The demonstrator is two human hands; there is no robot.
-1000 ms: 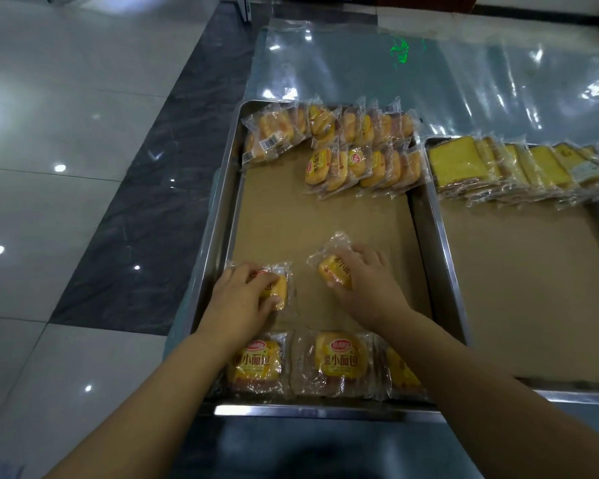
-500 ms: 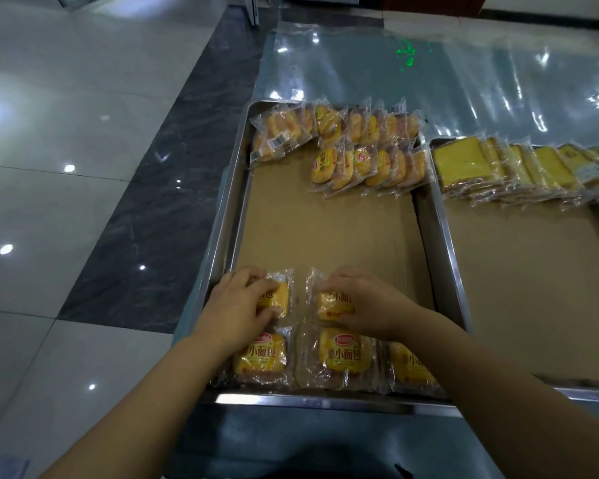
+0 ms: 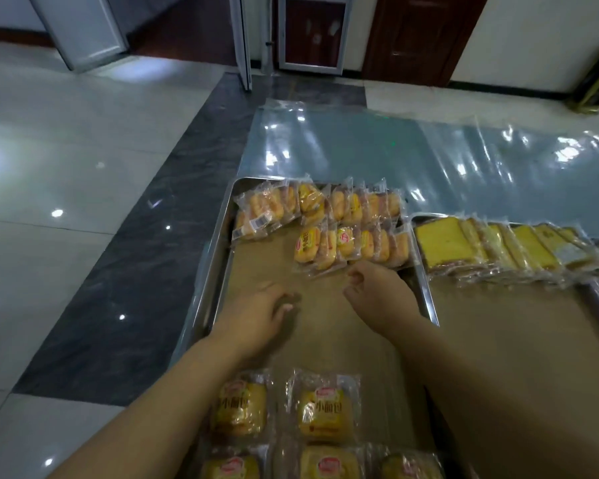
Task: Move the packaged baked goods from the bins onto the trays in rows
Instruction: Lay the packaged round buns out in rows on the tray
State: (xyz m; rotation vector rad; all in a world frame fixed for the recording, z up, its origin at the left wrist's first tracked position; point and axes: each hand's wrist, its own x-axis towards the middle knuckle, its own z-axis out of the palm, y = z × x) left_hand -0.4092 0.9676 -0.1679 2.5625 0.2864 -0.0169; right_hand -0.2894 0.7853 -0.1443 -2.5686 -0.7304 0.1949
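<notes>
A metal tray (image 3: 218, 257) lined with brown paper carries wrapped small breads. Two packets lie flat near me, one on the left (image 3: 241, 407) and one beside it (image 3: 325, 411), with a further row (image 3: 329, 461) below them at the frame's bottom. Two overlapping rows of packets (image 3: 350, 226) fill the tray's far end. My left hand (image 3: 256, 319) hovers over the bare paper, fingers relaxed, holding nothing. My right hand (image 3: 381, 292) is close to the far rows, fingers loosely curled and empty.
A second tray (image 3: 595, 295) to the right holds a row of wrapped yellow cake slices (image 3: 491, 247) at its far end. A clear plastic sheet (image 3: 412, 150) covers the surface beyond. Glossy tiled floor (image 3: 66, 202) lies left; doors stand at the back.
Both hands let go of the two packets they were setting down near me and moved forward toward the tray's far end. The camera tilted up.
</notes>
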